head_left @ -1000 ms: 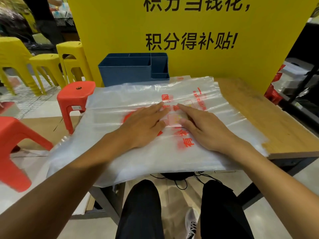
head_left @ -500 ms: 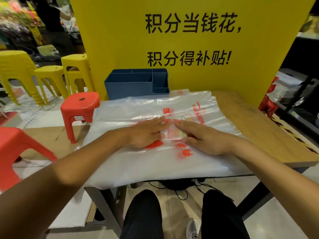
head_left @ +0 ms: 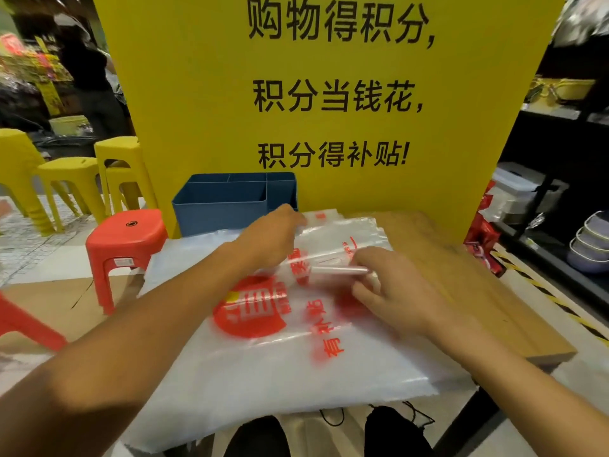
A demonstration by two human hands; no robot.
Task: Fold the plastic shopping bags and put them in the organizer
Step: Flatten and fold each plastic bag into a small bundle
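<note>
Head view of a wooden counter (head_left: pixel 461 275) set against a yellow sign (head_left: pixel 329 94) printed with black characters. A stack of clear plastic bags (head_left: pixel 263 364) with red printing lies flat across the counter, its near edge overhanging toward the person. The left hand (head_left: pixel 270 239) reaches over the far part of the stack, fingers bent down onto the far edge of the top bag beside the red lettering; motion blur makes it impossible to tell whether the film is pinched or only touched. The right hand (head_left: pixel 385 288) rests on the bag to the right of the round red logo (head_left: pixel 250 308), fingers loosely spread, with a narrow raised fold of film (head_left: pixel 339 269) at its fingertips; whether it grips that fold cannot be told. A blue organizer (head_left: pixel 230 206) with several compartments stands at the back left of the counter, touching the sign and just beyond the far edge of the bags. A red stool (head_left: pixel 127 239) stands on the floor left of the counter, with yellow stools (head_left: pixel 72 179) farther back. Stacked bowls (head_left: pixel 590 242) sit on a dark shelf at the right.
</note>
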